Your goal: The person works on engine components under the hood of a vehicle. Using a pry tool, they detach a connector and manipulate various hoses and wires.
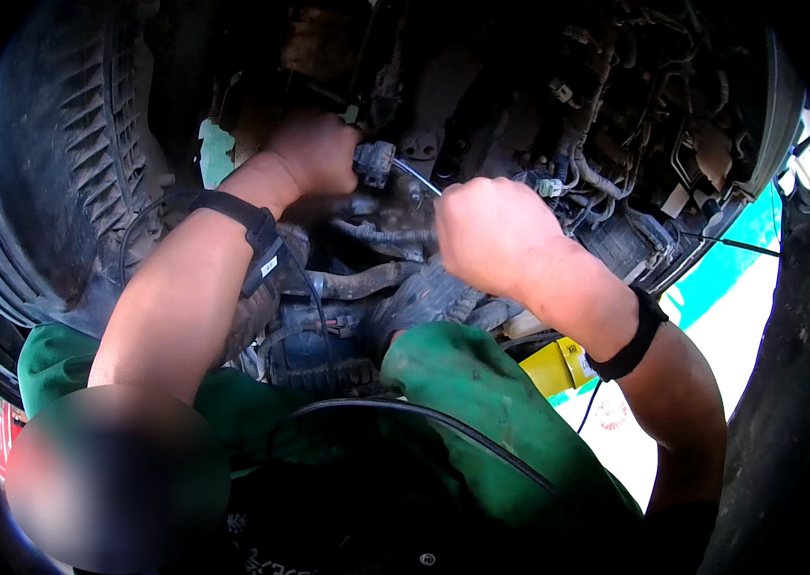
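I am looking up at the dirty underside of a vehicle. My left hand (314, 153) is closed around a dark plug connector (373, 163) among the engine parts. A thin metal rod (416, 175) runs from that connector down to my right hand (493, 233), which is fisted around its lower end. Both wrists carry black straps. Hoses, brackets and wiring (578, 172) crowd the space just behind both hands.
A large ribbed tyre (50, 172) fills the left side. Green-clad knees (462, 383) rise in the lower middle, with a black cable (443, 422) across them. A yellow container (558, 366) sits by the right forearm. Bright ground shows at right (731, 316).
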### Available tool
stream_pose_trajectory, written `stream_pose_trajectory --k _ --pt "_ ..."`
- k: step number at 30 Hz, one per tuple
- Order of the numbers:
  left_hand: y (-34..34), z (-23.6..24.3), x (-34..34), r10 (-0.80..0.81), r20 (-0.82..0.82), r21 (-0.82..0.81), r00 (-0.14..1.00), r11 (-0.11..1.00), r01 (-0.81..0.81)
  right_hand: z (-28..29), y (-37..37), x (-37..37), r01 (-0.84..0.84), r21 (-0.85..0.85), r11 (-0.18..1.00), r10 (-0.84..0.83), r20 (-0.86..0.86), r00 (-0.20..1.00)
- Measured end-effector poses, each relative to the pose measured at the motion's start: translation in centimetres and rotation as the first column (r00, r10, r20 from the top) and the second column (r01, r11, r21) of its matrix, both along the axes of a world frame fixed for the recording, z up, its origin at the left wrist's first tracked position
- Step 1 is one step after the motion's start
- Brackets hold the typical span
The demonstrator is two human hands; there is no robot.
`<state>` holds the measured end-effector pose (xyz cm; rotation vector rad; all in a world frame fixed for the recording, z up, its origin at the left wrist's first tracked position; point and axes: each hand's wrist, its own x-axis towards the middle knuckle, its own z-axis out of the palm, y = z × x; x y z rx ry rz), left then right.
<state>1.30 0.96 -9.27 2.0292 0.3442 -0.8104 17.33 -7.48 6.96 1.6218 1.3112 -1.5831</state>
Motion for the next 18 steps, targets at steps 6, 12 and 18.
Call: stream_pose_trajectory --k 6,12,18 --pt "0.3 0.5 0.2 -0.031 -0.039 -0.002 0.999 1.0 0.031 0.1 -1.8 0.2 0.704 -0.351 0.617 -0.739 0.049 0.672" --pt "0.4 0.6 0.1 -0.048 -0.031 0.005 0.998 0.999 0.048 0.8 -4.3 -1.6 0.934 -0.35 -0.078 -0.981 0.194 -0.009" --pt "0.4 1.0 0.3 -0.059 -0.035 0.042 0.998 0.997 0.061 1.5 -4.7 -3.7 0.872 -0.279 -0.401 -0.91 0.235 -0.343"
